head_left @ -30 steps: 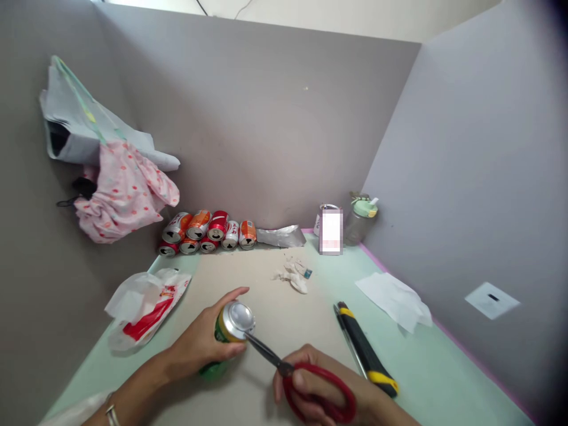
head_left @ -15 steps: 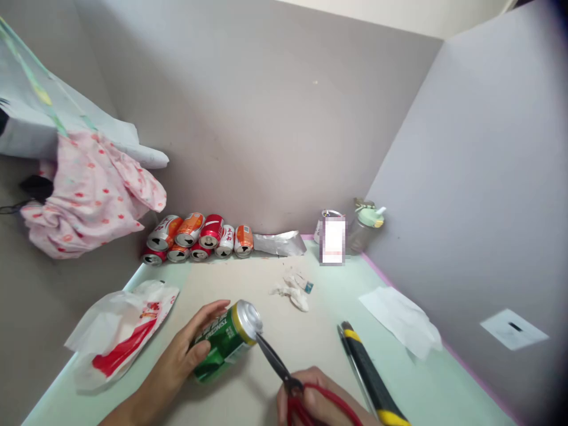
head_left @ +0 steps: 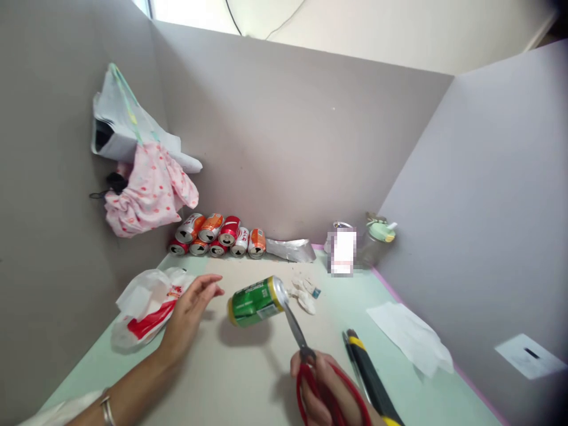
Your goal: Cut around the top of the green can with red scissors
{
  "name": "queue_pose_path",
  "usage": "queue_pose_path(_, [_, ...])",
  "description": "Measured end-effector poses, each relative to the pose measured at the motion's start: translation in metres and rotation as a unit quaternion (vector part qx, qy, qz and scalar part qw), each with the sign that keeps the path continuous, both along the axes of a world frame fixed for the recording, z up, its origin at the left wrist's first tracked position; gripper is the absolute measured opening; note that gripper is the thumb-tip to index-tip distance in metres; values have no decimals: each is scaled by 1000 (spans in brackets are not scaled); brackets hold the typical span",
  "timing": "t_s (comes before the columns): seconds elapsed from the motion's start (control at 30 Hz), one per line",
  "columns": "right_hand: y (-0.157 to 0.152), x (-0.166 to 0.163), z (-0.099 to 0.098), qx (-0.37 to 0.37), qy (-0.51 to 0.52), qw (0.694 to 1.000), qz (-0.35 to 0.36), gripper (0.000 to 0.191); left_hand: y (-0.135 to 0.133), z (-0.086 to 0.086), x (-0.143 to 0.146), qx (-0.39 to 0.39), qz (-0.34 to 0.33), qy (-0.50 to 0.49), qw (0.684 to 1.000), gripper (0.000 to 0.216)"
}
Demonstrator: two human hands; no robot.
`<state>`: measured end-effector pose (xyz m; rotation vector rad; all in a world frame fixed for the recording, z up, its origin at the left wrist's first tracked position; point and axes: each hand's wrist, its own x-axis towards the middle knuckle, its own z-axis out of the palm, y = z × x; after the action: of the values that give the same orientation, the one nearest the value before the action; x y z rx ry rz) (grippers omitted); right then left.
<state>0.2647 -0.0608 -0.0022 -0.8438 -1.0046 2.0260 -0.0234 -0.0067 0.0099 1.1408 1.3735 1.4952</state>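
My right hand (head_left: 326,378) is wrapped round the red handles of a pair of scissors (head_left: 306,353). The dark blades point up and left, their tips at the silver top end of a green and gold drink can (head_left: 255,302). This can lies roughly on its side and seems to hang from the blades, with a shadow on the board below it. Whether a tip is inside the can is hidden. My left hand (head_left: 193,307) is apart from the can, to its left, with fingers loosely bent and nothing in them.
Several empty cans (head_left: 229,231) are stacked at the back beside a cut metal sheet (head_left: 290,250). Crumpled tissue (head_left: 305,302) lies behind the can. A plastic bag (head_left: 146,313) is at left; a black-yellow utility knife (head_left: 370,373) and white paper (head_left: 410,337) are at right.
My left hand has let go of the green can and moved left and up. The can has shifted right and turned more level, at the scissors' tips. The head view has shifted.
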Motion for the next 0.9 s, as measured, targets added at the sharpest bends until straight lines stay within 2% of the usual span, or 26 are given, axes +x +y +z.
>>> queue_pose_path(0.1, [9,1,-13,50,72,996,33,52,-2,25,-1,57,45,-22,997,36])
queue_pose_path(0.17, [15,1,-20,69,84,994,32,51,-13,48,1,80,24,-33,996,32])
queue_pose_path(0.27, [20,-1,-23,76,77,994,31,50,-45,79,7,72,-45,-24,996,26])
queue_pose_path(0.4, [20,-4,-21,86,66,993,35,52,-84,102,19,68,-231,40,970,22])
queue_pose_path(0.43, [20,-5,-19,89,66,993,36,53,-87,108,22,73,-249,44,965,22])
queue_pose_path(0.53, [18,-5,-15,97,64,993,32,52,-79,135,28,169,-228,4,959,18])
queue_pose_path(0.6, [17,-4,-13,104,59,992,26,50,-66,160,31,218,-235,-36,947,13])
queue_pose_path(0.67, [16,-3,-12,112,54,992,20,51,-52,186,34,274,-248,-61,927,18])
queue_pose_path(0.73, [16,-1,-12,119,48,992,15,51,-41,205,33,267,-226,-79,934,29])
queue_pose_path(0.8, [17,2,-12,123,43,991,11,51,-38,211,26,281,-228,-77,929,26])
queue_pose_path(0.83, [17,3,-12,123,41,991,11,50,-40,208,20,268,-239,-72,930,21])
queue_pose_path(0.9, [17,5,-11,123,39,992,14,49,-56,192,7,246,-261,-61,931,17])
